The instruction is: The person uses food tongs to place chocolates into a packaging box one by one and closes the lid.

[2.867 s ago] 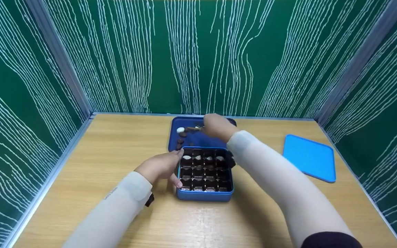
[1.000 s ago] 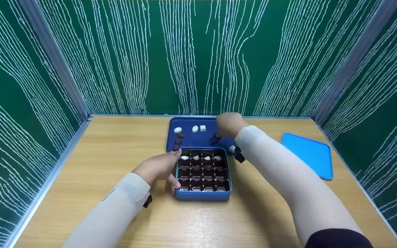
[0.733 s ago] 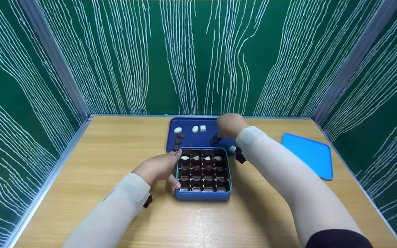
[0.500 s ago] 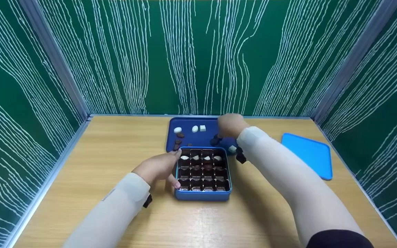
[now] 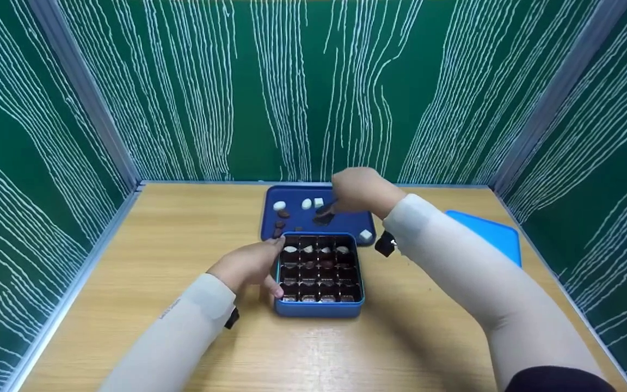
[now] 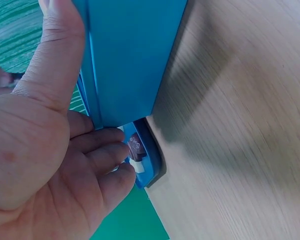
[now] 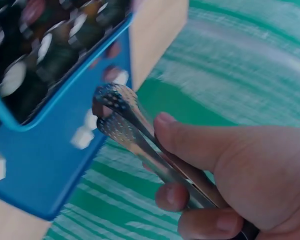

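My right hand (image 5: 362, 188) grips metal tongs (image 7: 140, 135) with perforated tips, held over the dark blue tray (image 5: 346, 226). A small brown piece shows between the tongs' tips in the right wrist view. My left hand (image 5: 251, 267) holds the left side of a blue box (image 5: 319, 310), thumb at its near corner and fingers at its far one. Inside the box is a brown divided insert (image 5: 319, 283); white chocolates (image 5: 290, 249) sit in its back row and dark ones (image 5: 327, 264) in the row before it. On the tray lie white pieces (image 5: 279, 206) and brown pieces (image 5: 283, 214).
A bright blue lid (image 5: 493, 234) lies on the wooden table (image 5: 183, 228) at the right, partly behind my right forearm. The box overlaps the tray's front edge in the head view. Green walls (image 5: 183, 81) with white lines enclose the table at the back and sides.
My right hand first went from the tray's middle to its right part. Since then it has risen and moved slightly left with the tongs. My left hand has stayed on the box.
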The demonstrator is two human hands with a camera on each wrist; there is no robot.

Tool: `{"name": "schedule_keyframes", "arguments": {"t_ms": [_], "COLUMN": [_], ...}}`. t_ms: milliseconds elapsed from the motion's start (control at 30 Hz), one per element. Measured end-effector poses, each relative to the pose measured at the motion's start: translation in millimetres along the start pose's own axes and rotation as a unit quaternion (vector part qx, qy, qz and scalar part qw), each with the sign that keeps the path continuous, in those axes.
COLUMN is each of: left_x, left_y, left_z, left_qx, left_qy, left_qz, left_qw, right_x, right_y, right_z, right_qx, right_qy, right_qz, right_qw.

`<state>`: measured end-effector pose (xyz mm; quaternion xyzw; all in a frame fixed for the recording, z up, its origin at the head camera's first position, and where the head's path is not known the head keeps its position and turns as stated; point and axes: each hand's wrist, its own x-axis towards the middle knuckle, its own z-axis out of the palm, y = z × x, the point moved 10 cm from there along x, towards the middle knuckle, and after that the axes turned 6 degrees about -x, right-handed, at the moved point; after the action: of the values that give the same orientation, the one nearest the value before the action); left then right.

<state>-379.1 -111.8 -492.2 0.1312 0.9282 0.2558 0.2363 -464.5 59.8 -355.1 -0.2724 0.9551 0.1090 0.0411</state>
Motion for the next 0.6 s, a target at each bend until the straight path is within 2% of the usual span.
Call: {"name": "schedule_keyframes", "arguments": {"t_ms": [133,300,433,600], "left_x": [-1.7,-4.9,-7.3,-5.8], "left_y": [-1.3,-2.4,-6.6,-12.3], "left_z": [-1.1,-3.4,-0.4,3.1], "left_qx": [0.014,0.022,-0.034,-0.103], "left_qy": [0.004,0.009,-0.002,-0.016], "left_qz": [0.01,0.021,0.012,-0.006], "left_qw": [0.9998,0.9995,0.9994,0.9945], "right_x": [-11.0,-16.2,-12.2,-5.3], "right_y": [-37.6,-82.0,-102.1,-115.4], "right_z": [-12.2,-10.5,-6.2,-1.4], "right_qx": [-0.036,-0.085,-0.094,-0.122], "right_qy": [-0.008,-0.015,-0.031,-0.05], "right_qz": [-0.063,-0.116,-0.123,-0.117], "right_qw": [0.9973,0.9895,0.9875,0.9843]}}
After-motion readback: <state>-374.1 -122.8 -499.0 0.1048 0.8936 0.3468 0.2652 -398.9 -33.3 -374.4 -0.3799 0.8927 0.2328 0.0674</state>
